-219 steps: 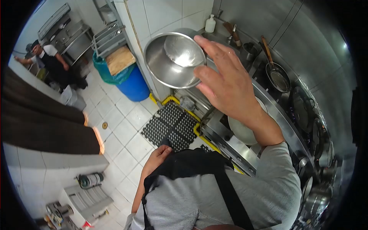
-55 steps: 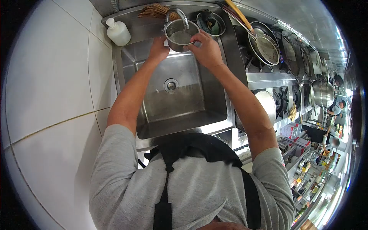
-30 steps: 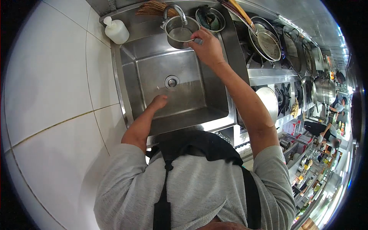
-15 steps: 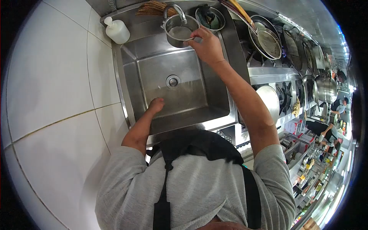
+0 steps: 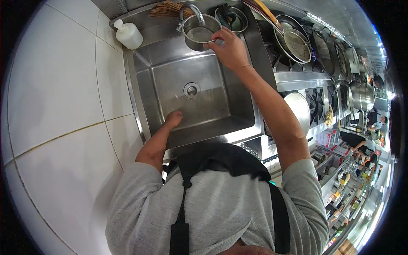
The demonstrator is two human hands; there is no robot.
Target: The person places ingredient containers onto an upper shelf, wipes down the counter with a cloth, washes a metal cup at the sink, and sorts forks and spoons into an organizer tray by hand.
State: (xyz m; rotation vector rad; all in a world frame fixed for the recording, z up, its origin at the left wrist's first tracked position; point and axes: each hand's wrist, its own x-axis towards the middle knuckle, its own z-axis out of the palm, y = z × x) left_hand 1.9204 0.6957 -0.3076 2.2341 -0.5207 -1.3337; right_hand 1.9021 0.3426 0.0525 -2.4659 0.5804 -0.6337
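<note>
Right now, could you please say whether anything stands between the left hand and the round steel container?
Nothing visible does; between the left hand and the round steel container lies only the rectangular steel sink.

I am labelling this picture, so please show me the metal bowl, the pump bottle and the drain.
Metal bowl [image 5: 195, 45], head view: outer wall.
Pump bottle [image 5: 129, 37], head view: body.
Drain [image 5: 191, 90], head view: centre.

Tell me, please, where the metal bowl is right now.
In the head view, the metal bowl is near the top centre, under the faucet, with the right hand gripping its right side.
</note>
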